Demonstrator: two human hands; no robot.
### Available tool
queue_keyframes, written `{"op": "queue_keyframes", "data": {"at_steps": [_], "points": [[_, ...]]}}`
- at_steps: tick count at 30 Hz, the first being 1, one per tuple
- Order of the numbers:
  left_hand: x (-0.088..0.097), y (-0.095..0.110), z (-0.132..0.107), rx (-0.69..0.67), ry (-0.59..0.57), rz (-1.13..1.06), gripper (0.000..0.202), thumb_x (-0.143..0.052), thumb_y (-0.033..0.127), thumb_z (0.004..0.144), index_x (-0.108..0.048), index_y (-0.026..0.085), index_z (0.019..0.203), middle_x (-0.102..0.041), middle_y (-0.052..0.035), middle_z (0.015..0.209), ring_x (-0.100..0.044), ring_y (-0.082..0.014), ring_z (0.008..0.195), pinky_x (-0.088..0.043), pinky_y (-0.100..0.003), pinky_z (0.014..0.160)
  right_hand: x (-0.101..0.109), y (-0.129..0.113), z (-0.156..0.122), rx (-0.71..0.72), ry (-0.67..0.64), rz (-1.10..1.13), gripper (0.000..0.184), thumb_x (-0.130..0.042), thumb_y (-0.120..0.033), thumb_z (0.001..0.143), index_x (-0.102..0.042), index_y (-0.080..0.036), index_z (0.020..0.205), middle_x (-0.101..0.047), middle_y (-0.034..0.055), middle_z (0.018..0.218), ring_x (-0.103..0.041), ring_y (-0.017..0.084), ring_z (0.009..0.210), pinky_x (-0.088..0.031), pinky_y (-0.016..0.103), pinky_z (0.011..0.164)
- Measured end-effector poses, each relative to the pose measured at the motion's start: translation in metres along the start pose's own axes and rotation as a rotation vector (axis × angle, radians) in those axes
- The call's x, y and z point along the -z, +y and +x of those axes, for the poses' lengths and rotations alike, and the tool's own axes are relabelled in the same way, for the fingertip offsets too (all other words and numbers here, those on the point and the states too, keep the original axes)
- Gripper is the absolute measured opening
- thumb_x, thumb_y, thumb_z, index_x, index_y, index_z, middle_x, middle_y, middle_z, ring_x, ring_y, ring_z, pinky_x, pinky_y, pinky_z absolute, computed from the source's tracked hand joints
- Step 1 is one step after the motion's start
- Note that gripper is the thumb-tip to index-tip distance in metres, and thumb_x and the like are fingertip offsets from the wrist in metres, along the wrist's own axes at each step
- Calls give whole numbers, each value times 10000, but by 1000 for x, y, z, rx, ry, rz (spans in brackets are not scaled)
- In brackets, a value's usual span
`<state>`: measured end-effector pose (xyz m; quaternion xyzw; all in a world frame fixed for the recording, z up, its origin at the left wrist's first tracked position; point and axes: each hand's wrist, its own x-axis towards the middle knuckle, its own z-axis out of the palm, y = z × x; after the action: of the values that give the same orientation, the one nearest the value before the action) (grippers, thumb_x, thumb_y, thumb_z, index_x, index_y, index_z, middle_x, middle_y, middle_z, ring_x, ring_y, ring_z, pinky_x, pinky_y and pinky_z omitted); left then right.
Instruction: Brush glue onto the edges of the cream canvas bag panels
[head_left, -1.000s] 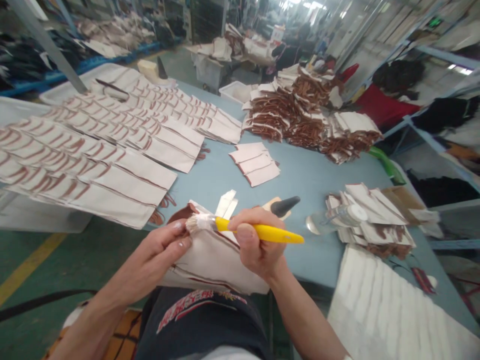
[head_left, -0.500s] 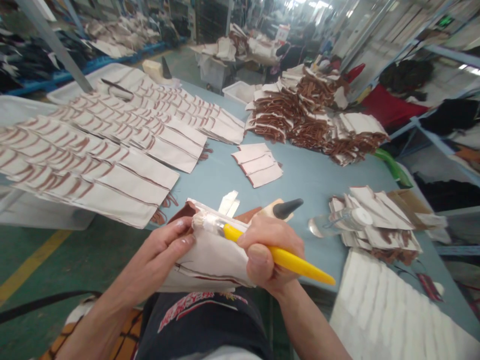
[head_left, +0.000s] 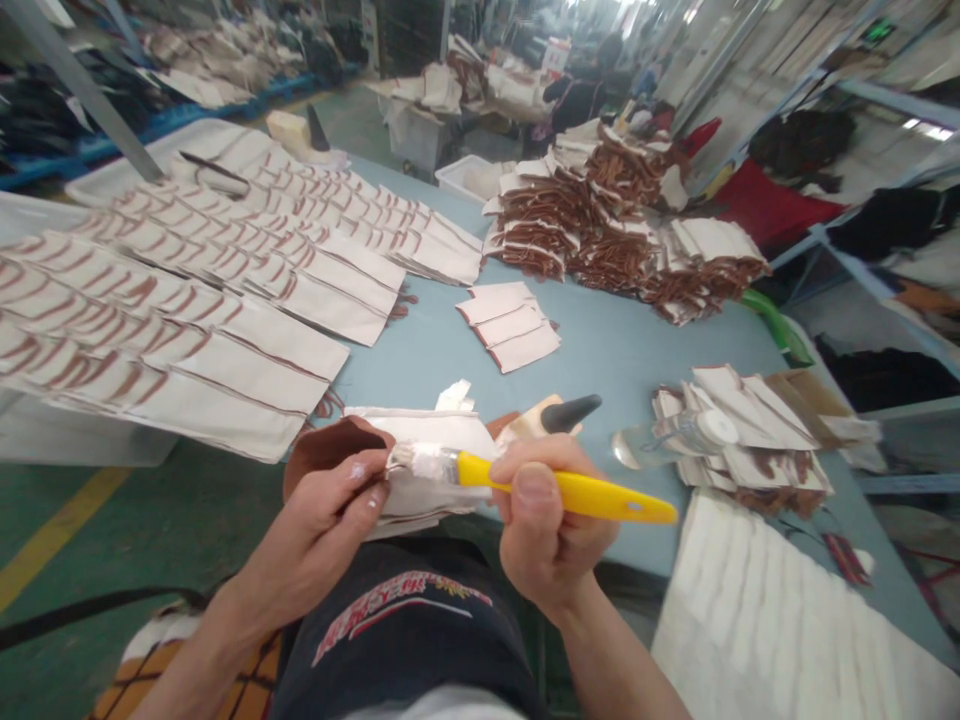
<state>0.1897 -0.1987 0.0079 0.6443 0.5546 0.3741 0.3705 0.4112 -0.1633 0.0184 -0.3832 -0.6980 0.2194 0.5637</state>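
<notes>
My right hand [head_left: 551, 520] is closed round a yellow-handled brush [head_left: 570, 492] held almost level, its whitish bristles pointing left. The bristle tip touches a cream fabric piece with a brown flap [head_left: 409, 440], held near the front edge of the light blue table [head_left: 622, 350]. My left hand [head_left: 326, 525] pinches that piece at its left end, fingers next to the bristles. Behind my right hand stands a glue bottle with a dark cone tip [head_left: 566, 412].
Rows of cream pieces with brown trim [head_left: 225, 280] cover the left of the table. A small stack [head_left: 514, 325] lies mid-table. Tall piles [head_left: 600, 220] stand at the back and a lower pile [head_left: 750, 430] on the right. A white padded sheet [head_left: 780, 620] lies front right.
The fabric piece has tipped down flatter, showing its brown flap. The brush has levelled out, its handle end rising, and my right hand has shifted slightly.
</notes>
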Motion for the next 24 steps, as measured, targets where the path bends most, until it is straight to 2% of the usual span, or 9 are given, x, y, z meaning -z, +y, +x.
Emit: {"op": "queue_keyframes", "data": {"at_steps": [5,8,10,12,14,17,20,24], "points": [[-3,-9,1,-132,25,46,276,-545,297,1033,-735,224,846,-735,-22,757,-635,-181,628,-526,-260,667,-18,-9,3,-186,24,301,331,-571,-429,1128,-711,-226,907,-570,-53,630,-386,79,394,-304,224,369],[-4,-11,-3,-90,96,76,248,-551,280,1026,-758,224,901,-796,-41,830,-711,-207,721,-555,-274,738,-20,-5,15,-306,121,453,406,-584,-471,1124,-644,-228,804,-453,-92,560,-342,65,362,-259,189,332],[-3,-11,-5,-34,140,105,247,-556,296,1033,-777,222,949,-816,-49,863,-742,-226,783,-568,-285,779,-19,-2,20,-335,217,473,422,-615,-475,1113,-623,-228,771,-449,-94,569,-332,56,364,-256,174,329],[-2,-11,-4,-54,127,117,246,-559,290,1029,-785,219,960,-816,-48,853,-747,-228,774,-574,-288,777,-19,1,17,-319,242,468,396,-626,-451,1113,-639,-228,785,-478,-88,595,-334,52,374,-246,171,336],[-1,-12,-1,-122,84,116,254,-548,244,1022,-791,220,952,-823,-44,856,-753,-219,754,-580,-281,766,-19,1,7,-280,155,454,338,-615,-413,1119,-674,-233,839,-515,-80,617,-349,57,383,-254,180,351],[2,-13,3,-180,40,131,276,-539,182,1014,-807,218,962,-861,-50,932,-799,-223,814,-597,-272,803,-16,3,-7,-204,14,340,279,-578,-381,1123,-718,-242,926,-609,-44,669,-457,92,431,-378,219,414],[1,-12,7,-204,40,155,287,-535,172,1019,-821,198,1011,-880,-70,978,-829,-232,869,-608,-261,817,-10,5,-10,-125,13,187,300,-536,-375,1128,-727,-248,936,-643,-21,665,-583,141,503,-503,273,509],[-4,-12,9,-213,51,176,284,-519,170,1038,-803,180,1024,-859,-66,932,-788,-199,775,-585,-247,752,-10,4,-2,17,9,73,293,-528,-358,1133,-705,-251,925,-694,-7,698,-639,147,542,-541,282,548]]}}
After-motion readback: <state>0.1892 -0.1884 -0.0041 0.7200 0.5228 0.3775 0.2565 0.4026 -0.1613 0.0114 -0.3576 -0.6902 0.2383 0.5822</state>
